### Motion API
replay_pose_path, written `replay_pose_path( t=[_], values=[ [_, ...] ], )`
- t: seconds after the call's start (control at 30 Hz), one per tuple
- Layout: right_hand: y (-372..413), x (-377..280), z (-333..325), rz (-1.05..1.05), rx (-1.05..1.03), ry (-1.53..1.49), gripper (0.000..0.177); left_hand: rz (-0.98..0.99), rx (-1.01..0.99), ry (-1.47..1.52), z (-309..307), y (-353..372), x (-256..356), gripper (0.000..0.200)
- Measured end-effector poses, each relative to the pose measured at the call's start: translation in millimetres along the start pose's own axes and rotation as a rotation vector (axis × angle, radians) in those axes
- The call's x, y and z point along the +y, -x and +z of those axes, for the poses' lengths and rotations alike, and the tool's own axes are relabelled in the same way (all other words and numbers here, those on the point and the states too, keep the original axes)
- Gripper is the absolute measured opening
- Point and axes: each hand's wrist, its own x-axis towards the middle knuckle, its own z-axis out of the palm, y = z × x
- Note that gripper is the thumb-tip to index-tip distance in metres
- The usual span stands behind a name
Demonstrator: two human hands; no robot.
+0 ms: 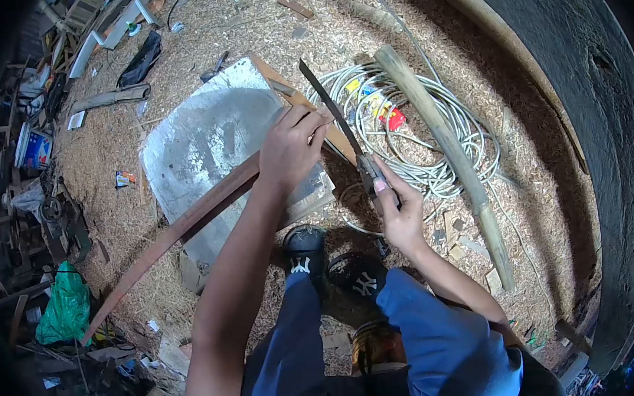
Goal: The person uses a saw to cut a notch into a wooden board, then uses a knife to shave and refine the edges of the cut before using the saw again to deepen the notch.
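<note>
My left hand (294,147) is closed over the upper end of a long reddish-brown wooden strip (185,222), its fingers curled down. The strip runs down to the lower left. In my right hand (401,210) is the handle of a handsaw (337,114), with the thumb laid along it. Its long, narrow dark blade points up and away, passing close beside the left fingertips. A flat board (340,144) lies under the blade and the left hand. Beneath the strip is a worn pale metal sheet (203,129), partly hidden by my left arm.
A coil of pale cable (418,164) lies on the right, with a wooden pole (442,132) across it. Wood shavings cover the ground. Scrap and a green plastic bag (62,303) are at left; a large dark curved surface (581,50) borders the right.
</note>
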Motion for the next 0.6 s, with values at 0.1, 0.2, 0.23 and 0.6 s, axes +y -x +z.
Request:
replay_pose_path(
  t=[0.1, 0.2, 0.23, 0.6],
  values=[
    [28, -1, -14, -0.017, -0.015, 0.081, 0.040, 0.021, 0.014, -0.033, 2, 1, 0, 0.010],
    [52, 9, -30, -0.017, -0.020, 0.050, 0.040, 0.017, -0.015, -0.033, 0, 5, -2, 0.010],
    [55, 9, -32, 0.060, -0.007, -0.018, 0.040, 0.029, -0.020, -0.018, 1, 6, -2, 0.011],
    [36, 4, -23, -0.045, 0.005, 0.122, 0.040, -0.004, -0.020, 0.010, -2, -1, 3, 0.008]
  ],
)
